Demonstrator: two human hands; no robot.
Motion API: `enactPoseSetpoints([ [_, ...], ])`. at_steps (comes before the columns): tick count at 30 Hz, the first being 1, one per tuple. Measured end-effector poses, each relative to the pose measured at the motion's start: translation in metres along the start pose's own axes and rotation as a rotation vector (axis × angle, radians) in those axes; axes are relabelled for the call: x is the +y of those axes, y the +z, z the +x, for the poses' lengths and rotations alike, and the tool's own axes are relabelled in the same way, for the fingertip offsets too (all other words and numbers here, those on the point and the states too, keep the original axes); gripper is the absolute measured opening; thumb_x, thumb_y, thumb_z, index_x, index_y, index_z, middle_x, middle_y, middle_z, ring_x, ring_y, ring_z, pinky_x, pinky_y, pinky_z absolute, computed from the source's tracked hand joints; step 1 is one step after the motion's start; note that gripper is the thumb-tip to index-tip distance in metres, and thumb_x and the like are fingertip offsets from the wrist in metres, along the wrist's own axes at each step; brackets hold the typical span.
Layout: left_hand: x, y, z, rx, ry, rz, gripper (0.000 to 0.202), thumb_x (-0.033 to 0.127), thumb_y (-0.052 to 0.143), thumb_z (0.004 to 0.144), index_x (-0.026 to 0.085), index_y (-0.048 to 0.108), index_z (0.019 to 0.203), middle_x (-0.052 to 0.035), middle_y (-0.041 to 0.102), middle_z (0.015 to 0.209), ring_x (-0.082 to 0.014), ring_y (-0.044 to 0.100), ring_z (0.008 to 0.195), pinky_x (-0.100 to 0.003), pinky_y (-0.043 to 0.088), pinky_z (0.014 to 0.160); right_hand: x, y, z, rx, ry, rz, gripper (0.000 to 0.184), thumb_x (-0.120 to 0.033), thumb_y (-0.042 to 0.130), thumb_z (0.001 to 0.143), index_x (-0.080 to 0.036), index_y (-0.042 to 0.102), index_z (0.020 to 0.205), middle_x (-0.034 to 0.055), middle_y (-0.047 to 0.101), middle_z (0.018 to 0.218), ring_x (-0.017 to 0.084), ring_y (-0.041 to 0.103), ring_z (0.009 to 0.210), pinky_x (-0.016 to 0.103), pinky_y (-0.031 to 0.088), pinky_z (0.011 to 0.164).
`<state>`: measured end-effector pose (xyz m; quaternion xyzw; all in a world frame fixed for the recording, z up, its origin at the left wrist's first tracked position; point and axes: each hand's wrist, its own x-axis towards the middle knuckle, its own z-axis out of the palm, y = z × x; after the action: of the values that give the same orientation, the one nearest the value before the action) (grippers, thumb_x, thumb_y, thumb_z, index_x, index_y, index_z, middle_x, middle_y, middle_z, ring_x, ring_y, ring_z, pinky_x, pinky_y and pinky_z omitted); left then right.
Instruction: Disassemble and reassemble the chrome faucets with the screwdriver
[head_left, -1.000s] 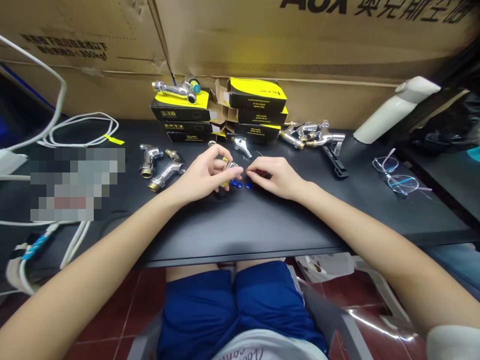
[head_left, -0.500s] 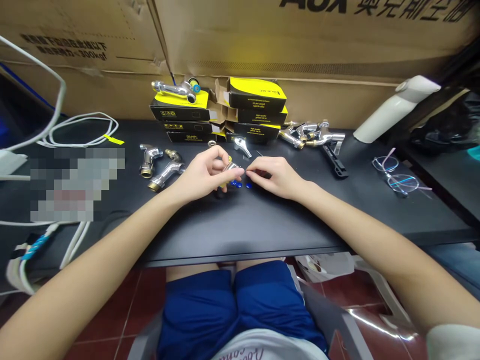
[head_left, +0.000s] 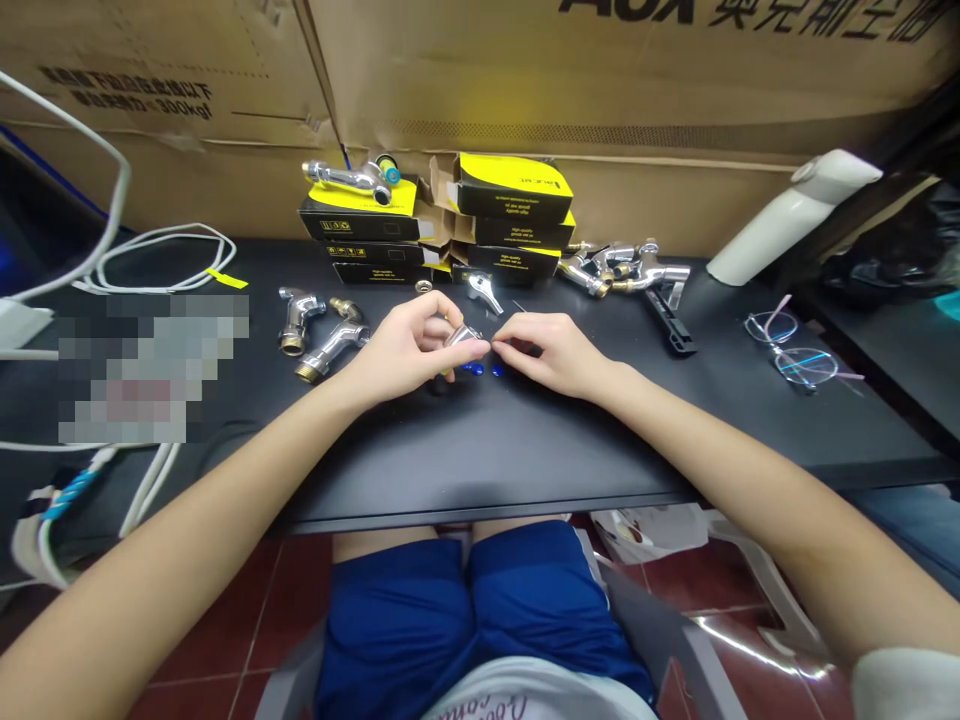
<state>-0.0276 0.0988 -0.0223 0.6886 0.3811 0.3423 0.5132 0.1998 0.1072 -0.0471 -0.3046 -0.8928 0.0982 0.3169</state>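
Observation:
My left hand [head_left: 409, 350] is closed around a small chrome and brass faucet part [head_left: 461, 337] at the middle of the black table [head_left: 525, 440]. My right hand [head_left: 551, 352] rests just right of it, fingers pinched together at the part's tip; what they pinch is too small to name. Small blue pieces [head_left: 480, 369] lie on the table between and under the two hands. A chrome handle [head_left: 484, 291] lies just behind the hands.
Yellow and black boxes [head_left: 450, 225] are stacked at the back, one with a chrome faucet [head_left: 349, 178] on top. Chrome fittings [head_left: 319, 330] lie to the left, more faucets [head_left: 622, 267] at back right. Eyeglasses [head_left: 795, 350] and a white bottle [head_left: 791, 215] lie right; white cables [head_left: 161, 260] left.
The hands have stayed nearly in place. My left fingers have turned the chrome part slightly, bringing its tip closer to my right fingertips.

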Motion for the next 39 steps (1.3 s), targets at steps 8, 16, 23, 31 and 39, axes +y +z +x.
enactPoseSetpoints([
  [8,0.001,0.001,0.001,0.019,0.033,-0.015,0.044,0.035,0.079,0.073,0.020,0.037,0.073,0.0038,0.061,0.066,-0.0085,0.059,0.050,-0.018,0.045,0.045,0.000,0.000,0.001,0.052,-0.046,0.008,0.016,-0.023,0.054,0.094,-0.016,0.067,0.089,0.0049,0.068,0.079,0.015,0.059,0.069,0.027,0.048,0.065],
  [16,0.001,0.000,-0.002,-0.074,0.095,-0.038,0.040,0.029,0.081,0.071,0.019,0.043,0.080,0.0003,0.062,0.082,-0.0110,0.062,0.072,-0.020,0.050,0.058,-0.010,-0.002,0.000,0.242,-0.088,0.031,0.028,-0.030,0.057,0.094,-0.020,0.062,0.119,0.0110,0.068,0.113,0.017,0.066,0.083,0.032,0.058,0.068],
  [23,0.003,0.002,-0.005,-0.214,0.031,-0.175,0.036,0.028,0.078,0.075,0.019,0.048,0.091,-0.0001,0.063,0.083,-0.0131,0.063,0.073,-0.019,0.051,0.051,-0.018,-0.008,0.002,0.199,-0.196,0.010,0.023,-0.033,0.057,0.095,-0.020,0.065,0.112,0.0089,0.071,0.103,0.020,0.068,0.095,0.038,0.060,0.082],
  [31,0.003,0.001,-0.003,-0.165,0.019,-0.174,0.031,0.037,0.070,0.084,0.019,0.052,0.101,-0.0017,0.070,0.079,-0.0159,0.069,0.072,-0.019,0.051,0.050,-0.012,-0.002,-0.001,0.193,-0.146,0.005,0.037,-0.036,0.062,0.092,-0.019,0.057,0.124,0.0058,0.072,0.096,0.014,0.064,0.070,0.028,0.057,0.067],
  [39,0.002,0.001,0.001,-0.036,0.055,-0.025,0.033,0.048,0.064,0.085,0.017,0.059,0.097,-0.0040,0.070,0.081,-0.0170,0.068,0.074,-0.023,0.052,0.053,-0.016,0.001,-0.004,0.243,-0.097,0.018,0.031,-0.037,0.068,0.087,-0.021,0.059,0.112,0.0025,0.070,0.090,0.011,0.061,0.059,0.025,0.054,0.059],
])
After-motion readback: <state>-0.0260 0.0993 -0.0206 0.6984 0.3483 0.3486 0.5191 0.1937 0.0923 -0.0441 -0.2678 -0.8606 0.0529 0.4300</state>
